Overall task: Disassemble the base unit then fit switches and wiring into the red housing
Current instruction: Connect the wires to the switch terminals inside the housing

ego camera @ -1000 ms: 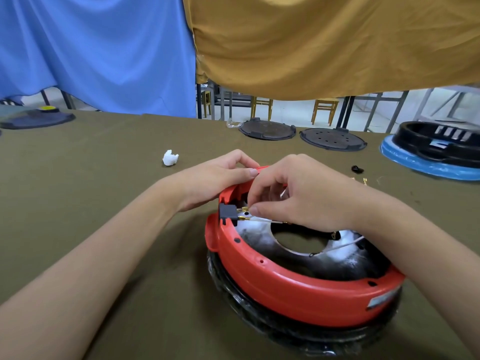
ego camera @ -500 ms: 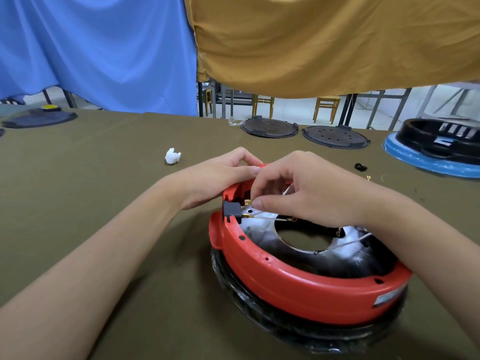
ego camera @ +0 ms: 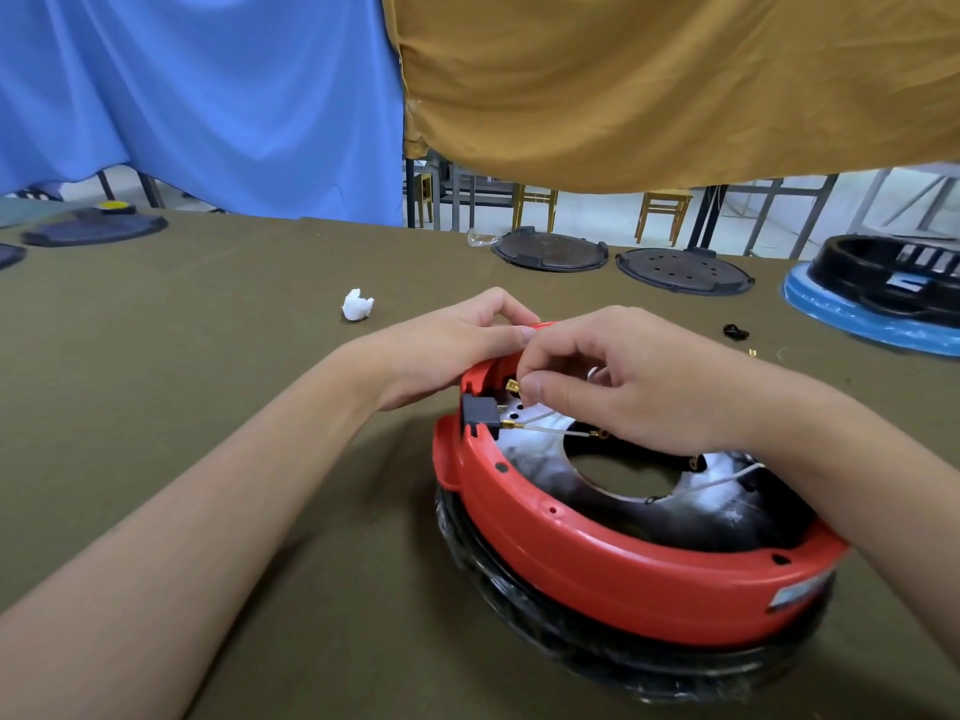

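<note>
The red housing lies open side up on a black ring wrapped in plastic film, right of centre on the table. A black switch sits in a slot on its left rim, with brass terminals and thin white wires running inward. My left hand grips the housing's far rim beside the switch. My right hand pinches a brass wire terminal just above and right of the switch. The housing's far inner wall is hidden by both hands.
A crumpled white scrap lies left of the hands. Two dark round plates rest at the far edge. A black base on a blue ring stands far right. Small black and brass parts lie nearby.
My right hand has lifted slightly, bringing the pinched brass terminal up above the switch. My left hand keeps its grip on the rim.
</note>
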Demonstrator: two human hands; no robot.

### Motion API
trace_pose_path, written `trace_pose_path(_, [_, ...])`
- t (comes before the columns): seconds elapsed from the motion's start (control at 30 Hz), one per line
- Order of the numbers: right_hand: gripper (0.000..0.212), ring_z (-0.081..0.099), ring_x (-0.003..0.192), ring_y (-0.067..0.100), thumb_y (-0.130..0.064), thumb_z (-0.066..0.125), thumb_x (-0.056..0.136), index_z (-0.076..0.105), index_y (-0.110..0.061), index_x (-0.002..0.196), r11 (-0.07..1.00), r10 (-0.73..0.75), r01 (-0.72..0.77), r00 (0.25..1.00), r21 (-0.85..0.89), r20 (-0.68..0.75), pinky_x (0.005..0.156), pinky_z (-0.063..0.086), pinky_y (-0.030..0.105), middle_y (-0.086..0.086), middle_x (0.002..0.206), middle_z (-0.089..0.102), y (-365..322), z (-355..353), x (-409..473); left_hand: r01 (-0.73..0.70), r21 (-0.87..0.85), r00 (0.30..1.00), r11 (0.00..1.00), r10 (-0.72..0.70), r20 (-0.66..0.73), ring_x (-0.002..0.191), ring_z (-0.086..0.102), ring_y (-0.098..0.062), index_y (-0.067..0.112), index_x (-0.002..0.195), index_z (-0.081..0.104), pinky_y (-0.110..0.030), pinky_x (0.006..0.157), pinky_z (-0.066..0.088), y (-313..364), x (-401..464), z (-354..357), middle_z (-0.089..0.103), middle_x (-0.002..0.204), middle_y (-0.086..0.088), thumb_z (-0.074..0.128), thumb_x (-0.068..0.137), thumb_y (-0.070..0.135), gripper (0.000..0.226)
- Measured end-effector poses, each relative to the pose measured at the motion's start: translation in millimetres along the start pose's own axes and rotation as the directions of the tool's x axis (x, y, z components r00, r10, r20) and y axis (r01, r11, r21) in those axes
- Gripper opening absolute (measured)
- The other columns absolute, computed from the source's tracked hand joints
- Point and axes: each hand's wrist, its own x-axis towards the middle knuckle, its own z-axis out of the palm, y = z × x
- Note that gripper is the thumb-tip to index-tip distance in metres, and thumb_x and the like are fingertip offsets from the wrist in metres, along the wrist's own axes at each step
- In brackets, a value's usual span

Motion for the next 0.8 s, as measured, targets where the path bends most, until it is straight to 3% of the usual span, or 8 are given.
trace_pose_path(0.17, [0.015, 0.055, 0.066, 0.002, -0.028, 0.060, 0.094, 0.067, -0.033, 0.082, 0.993, -0.024, 0.024, 1.000, -0.119, 0.002, 0.061, 0.039, 0.011, -0.014, 0.069, 0.062, -3, 0, -2, 0.012, 0.021, 1.000, 1.000, -0.012, -0.002, 0.075, 0.061, -0.011, 0.013, 0.122, 0.056, -0.033, 0.075, 0.049, 2, -1, 0, 0.068, 0.096, -0.009, 0.053, 0.102, 0.028, 0.026])
trace_pose_path(0.3, [0.014, 0.055, 0.069, 0.002, -0.026, 0.060, 0.094, 0.070, -0.030, 0.084, 0.985, -0.041, 0.044, 0.999, -0.165, 0.018, 0.063, 0.038, 0.009, -0.013, 0.071, 0.063, -5, 1, -1, 0.011, 0.030, 1.000, 0.999, -0.011, -0.003, 0.086, 0.061, -0.019, 0.012, 0.122, 0.056, -0.044, 0.086, 0.048, 2, -1, 0, 0.065, 0.116, -0.025, 0.053, 0.103, 0.026, 0.025])
trace_pose_path(0.43, [0.014, 0.057, 0.070, 0.004, -0.027, 0.060, 0.095, 0.070, -0.029, 0.086, 0.986, -0.039, 0.043, 0.999, -0.164, 0.024, 0.063, 0.040, 0.011, -0.011, 0.075, 0.066, -6, 2, -1, 0.016, 0.032, 1.000, 0.999, -0.016, -0.005, 0.089, 0.062, -0.021, 0.014, 0.121, 0.056, -0.053, 0.096, 0.049, 3, -3, 0, 0.066, 0.117, -0.023, 0.052, 0.103, 0.027, 0.023])
trace_pose_path(0.7, [0.014, 0.056, 0.070, 0.004, -0.028, 0.059, 0.095, 0.068, -0.029, 0.084, 0.975, -0.077, 0.082, 0.997, -0.207, 0.030, 0.063, 0.039, 0.011, -0.016, 0.072, 0.061, -11, 4, 3, 0.020, 0.039, 1.000, 0.999, -0.019, -0.024, 0.087, 0.055, -0.021, 0.012, 0.122, 0.055, -0.042, 0.082, 0.044, 4, -3, 2, 0.062, 0.120, -0.029, 0.052, 0.103, 0.024, 0.023])
trace_pose_path(0.8, [0.013, 0.056, 0.072, 0.004, -0.028, 0.059, 0.095, 0.068, -0.030, 0.086, 0.979, -0.067, 0.071, 0.997, -0.192, 0.031, 0.063, 0.039, 0.012, -0.016, 0.075, 0.062, -10, 3, 2, 0.028, 0.041, 0.999, 0.999, -0.027, -0.018, 0.089, 0.056, -0.022, 0.014, 0.122, 0.055, -0.053, 0.091, 0.048, 5, -4, 2, 0.062, 0.121, -0.028, 0.052, 0.102, 0.026, 0.023])
